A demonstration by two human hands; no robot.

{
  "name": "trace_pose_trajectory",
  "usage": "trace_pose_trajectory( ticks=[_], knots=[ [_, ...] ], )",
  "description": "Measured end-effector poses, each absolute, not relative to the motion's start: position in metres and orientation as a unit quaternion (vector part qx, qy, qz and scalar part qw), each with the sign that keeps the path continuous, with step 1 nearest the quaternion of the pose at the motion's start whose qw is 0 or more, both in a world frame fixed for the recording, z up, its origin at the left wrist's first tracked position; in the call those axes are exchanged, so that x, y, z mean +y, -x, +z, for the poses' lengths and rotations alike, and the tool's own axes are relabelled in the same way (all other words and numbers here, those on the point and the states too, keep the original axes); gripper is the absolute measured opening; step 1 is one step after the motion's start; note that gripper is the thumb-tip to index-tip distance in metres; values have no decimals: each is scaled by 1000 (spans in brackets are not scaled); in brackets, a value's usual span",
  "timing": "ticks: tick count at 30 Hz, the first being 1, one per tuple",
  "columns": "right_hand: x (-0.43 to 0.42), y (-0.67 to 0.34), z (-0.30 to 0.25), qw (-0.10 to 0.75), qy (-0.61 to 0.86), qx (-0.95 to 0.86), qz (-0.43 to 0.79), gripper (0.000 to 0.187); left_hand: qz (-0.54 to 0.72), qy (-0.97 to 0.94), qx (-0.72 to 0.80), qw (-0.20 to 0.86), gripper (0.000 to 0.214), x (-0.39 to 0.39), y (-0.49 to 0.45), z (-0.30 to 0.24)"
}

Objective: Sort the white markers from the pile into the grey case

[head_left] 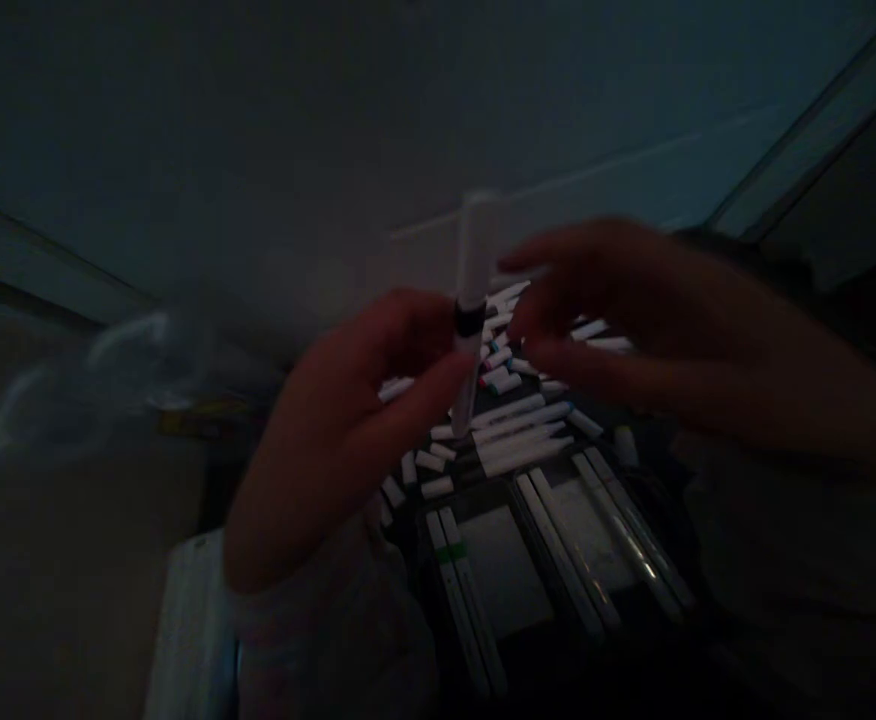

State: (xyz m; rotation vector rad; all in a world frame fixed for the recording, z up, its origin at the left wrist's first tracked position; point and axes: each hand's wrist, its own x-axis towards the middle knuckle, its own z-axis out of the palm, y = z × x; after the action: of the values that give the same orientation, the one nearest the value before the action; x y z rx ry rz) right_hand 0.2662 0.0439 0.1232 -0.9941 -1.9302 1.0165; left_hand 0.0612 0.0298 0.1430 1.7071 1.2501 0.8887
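My left hand grips a white marker with a dark band round its middle, held nearly upright. Just right of the marker is my right hand, its fingers apart and curved, with nothing seen between them. Below and behind the hands lie many loose marker caps with coloured ends. A row of white marker barrels lies side by side in front of them. Nearer to me, more white markers rest in dark trays, one bearing a green band. The scene is dim and the hands are slightly blurred.
A crumpled clear plastic bag lies at the left, with a yellowish item beside it. A pale ridged object stands at the lower left. Behind everything rises a pale wall-like surface.
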Motion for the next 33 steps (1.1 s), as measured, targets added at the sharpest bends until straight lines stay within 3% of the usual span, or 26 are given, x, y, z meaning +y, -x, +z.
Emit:
trace_pose_trajectory(
  ticks=[4,8,12,16,23,33],
  knots=[
    [48,-254,122,301,355,-822,326,43,454,-593,489,450,16,29,-63,134],
    [42,-247,124,275,320,-820,386,39,503,-535,479,481,16,30,-64,126],
    [30,-243,129,304,310,-787,439,43,515,-516,452,514,15,22,-75,128],
    [26,-242,128,336,316,-763,452,34,550,-499,422,521,14,17,-87,133],
    [26,-246,128,330,361,-753,439,28,659,-481,353,459,24,14,-79,133],
    [29,-249,127,334,366,-791,359,22,672,-565,396,270,8,6,-78,145]
  ],
)
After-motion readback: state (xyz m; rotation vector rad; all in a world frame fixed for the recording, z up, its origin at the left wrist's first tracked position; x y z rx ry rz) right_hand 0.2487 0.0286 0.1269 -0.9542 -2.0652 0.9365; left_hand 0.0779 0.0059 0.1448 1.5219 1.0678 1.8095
